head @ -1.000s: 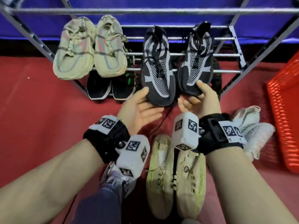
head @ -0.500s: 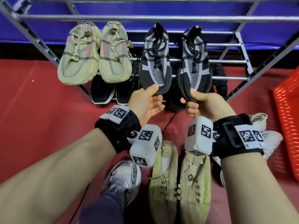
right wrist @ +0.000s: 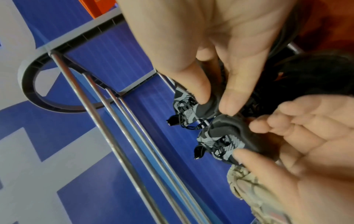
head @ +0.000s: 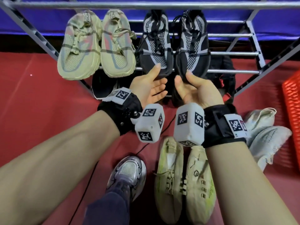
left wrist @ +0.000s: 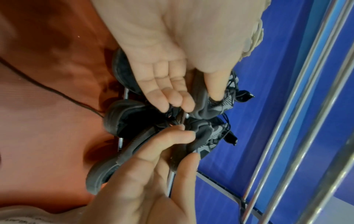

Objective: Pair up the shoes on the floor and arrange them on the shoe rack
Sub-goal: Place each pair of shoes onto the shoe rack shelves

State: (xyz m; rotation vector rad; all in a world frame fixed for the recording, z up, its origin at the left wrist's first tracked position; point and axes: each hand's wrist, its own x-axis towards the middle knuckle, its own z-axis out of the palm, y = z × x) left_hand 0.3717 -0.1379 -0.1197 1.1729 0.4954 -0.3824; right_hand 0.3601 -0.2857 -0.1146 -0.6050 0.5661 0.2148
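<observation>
Nearest the camera, two pairs wait on the red floor (head: pixel 40 95): a yellow-green pair (head: pixel 183 181) below the wrists and a white pair (head: pixel 266 135) to the right, just beside an orange crate (head: pixel 292 98). Beyond them, the left hand (head: pixel 150 88) is seen with its fingers spread and relaxed, only the thumb tip touching the toe of the left black shoe (head: pixel 155 46). The right hand (head: pixel 194 90) pinches the toe of the right black shoe (head: pixel 193 44) between thumb and forefinger. Both shoes lie on the rails of the shoe rack (head: pixel 235 53), long axes running straight away from the hands, heels at the back, toes overhanging the front rail. Farther left on the same tier sits the beige pair (head: pixel 97 44).

Against the frame a second ago, the black pair is shown pushed deeper onto the rails and straightened side by side, and the left hand's hold under its shoe has been let go. By the look of it, only the right hand's release is left before the nearer pairs are reached for.
</observation>
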